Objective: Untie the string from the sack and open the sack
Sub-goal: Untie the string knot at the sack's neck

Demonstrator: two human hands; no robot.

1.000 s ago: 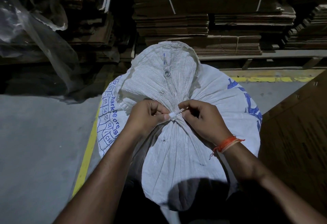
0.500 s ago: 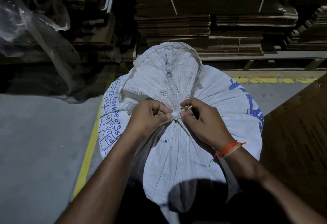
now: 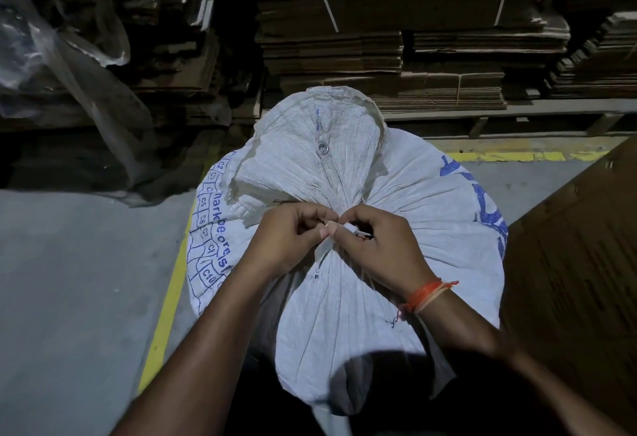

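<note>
Standing upright in the middle of the view, the white woven sack [image 3: 348,297] is gathered into a tight neck, with pleats fanning out from that point over its bulging body; above the neck the loose top flap [image 3: 331,146] stands up, carrying a small metal eyelet [image 3: 322,148], and blue printed letters and a grid of boxes run down the sack's left side. Both hands meet at the neck; the left hand [image 3: 286,242] has its fingers curled, thumb and forefinger pinching the string [image 3: 348,227] at the knot; the right hand [image 3: 382,253] is curled likewise, its fingertips pinching the same pale string just beside the left thumb, so that the two hands touch or nearly touch there. How the string runs round the neck cannot be made out, since the fingers hide most of it; only a short pale length shows between them, and the sack is still tied shut. An orange thread band [image 3: 427,294] circles the right wrist. The sack stands on a grey floor [image 3: 69,280] crossed by a yellow line [image 3: 169,297] passing under its left side; behind it rise stacks of flattened cardboard [image 3: 396,43], strapped in bundles; crumpled clear plastic sheeting [image 3: 65,56] hangs at the upper left; a brown cardboard panel [image 3: 579,263] fills the right edge, just beside the sack.
</note>
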